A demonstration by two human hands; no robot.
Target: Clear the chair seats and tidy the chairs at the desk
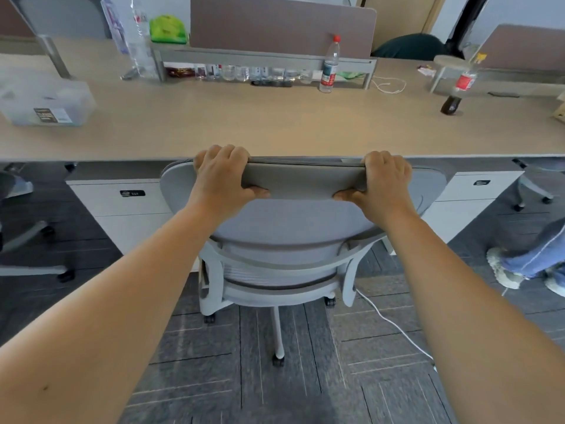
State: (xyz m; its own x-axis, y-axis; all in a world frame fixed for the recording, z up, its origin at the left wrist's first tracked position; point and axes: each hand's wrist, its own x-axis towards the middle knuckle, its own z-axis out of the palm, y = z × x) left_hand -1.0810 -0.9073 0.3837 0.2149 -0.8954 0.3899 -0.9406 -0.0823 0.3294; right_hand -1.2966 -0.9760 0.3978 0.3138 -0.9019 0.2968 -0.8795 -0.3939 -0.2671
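Observation:
A grey office chair on castors stands right in front of me, its back toward me and its top edge level with the front edge of the long wooden desk. My left hand grips the top of the chair back on the left. My right hand grips the same top edge on the right. The seat is hidden behind the backrest.
White drawer units flank the chair under the desk. Other chairs' bases show at far left and right. A person's leg and shoe are at the right. A white cable crosses the floor. Bottles and a plastic box sit on the desk.

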